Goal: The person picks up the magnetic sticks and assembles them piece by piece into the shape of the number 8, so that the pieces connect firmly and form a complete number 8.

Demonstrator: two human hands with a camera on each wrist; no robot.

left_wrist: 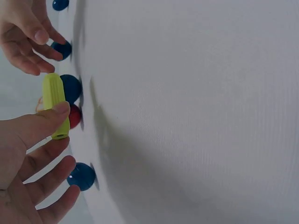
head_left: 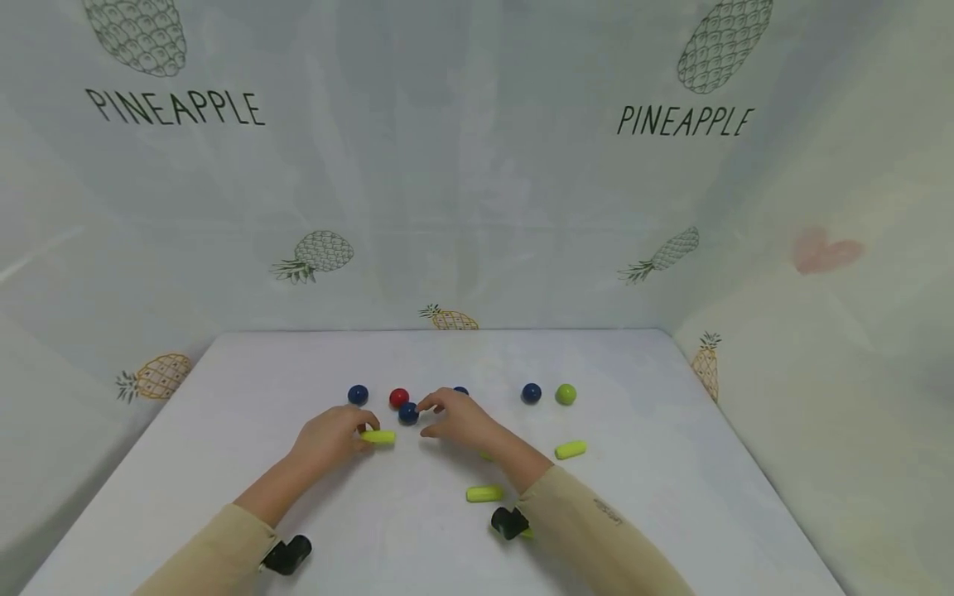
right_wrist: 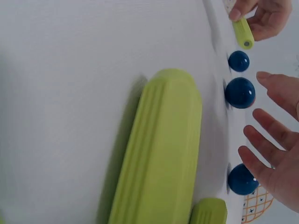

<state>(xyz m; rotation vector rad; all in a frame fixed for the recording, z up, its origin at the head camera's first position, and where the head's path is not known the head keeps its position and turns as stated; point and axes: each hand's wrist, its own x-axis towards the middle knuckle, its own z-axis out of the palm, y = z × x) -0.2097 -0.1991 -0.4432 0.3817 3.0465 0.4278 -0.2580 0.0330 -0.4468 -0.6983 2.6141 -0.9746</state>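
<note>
My left hand [head_left: 333, 436] pinches a yellow-green ribbed cylinder [head_left: 380, 436] between thumb and fingers, and its other fingers spread loosely in the left wrist view. The cylinder is held above the white table. My right hand [head_left: 464, 422] has its fingers apart and holds nothing. It hovers beside a dark blue ball [head_left: 408, 414]; whether a fingertip touches the ball I cannot tell. A red ball [head_left: 398, 398] lies right behind that one, with another blue ball [head_left: 358, 395] to its left. Behind the right hand, one more blue ball [head_left: 461, 390] is mostly hidden.
Farther right are a blue ball [head_left: 532, 393] and a green ball [head_left: 566, 394]. Similar cylinders lie at the right [head_left: 570, 449] and nearer the front [head_left: 484, 494]; others are partly covered by the right arm. A pineapple-print cloth [head_left: 477, 182] hangs behind the table [head_left: 387, 530].
</note>
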